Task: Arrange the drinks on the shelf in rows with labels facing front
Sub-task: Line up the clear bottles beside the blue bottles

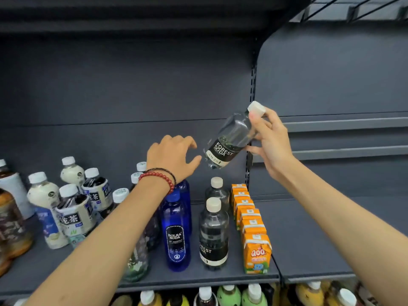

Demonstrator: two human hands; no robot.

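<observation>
Dark grey shelf (309, 228) space is seen behind two standing Forest Soda bottles (214, 233), right of the blue bottle (176, 235). A third Forest Soda bottle (231, 138) is held tilted above them, pinched near its cap by the right hand (271, 140), while the left hand (174, 157) is spread beside its base. It is best steadied, uprighted and set in that row, label forward.

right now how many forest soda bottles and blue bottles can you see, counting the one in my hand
Forest Soda: 3, made up of the held Forest Soda bottle tilted in the right hand, the front Forest Soda bottle and the rear Forest Soda bottle
Blue bottles: 2, made up of the front Bolsa Soda bottle and the rear blue bottle, which is partly hidden by the left wrist
Total: 5
</observation>
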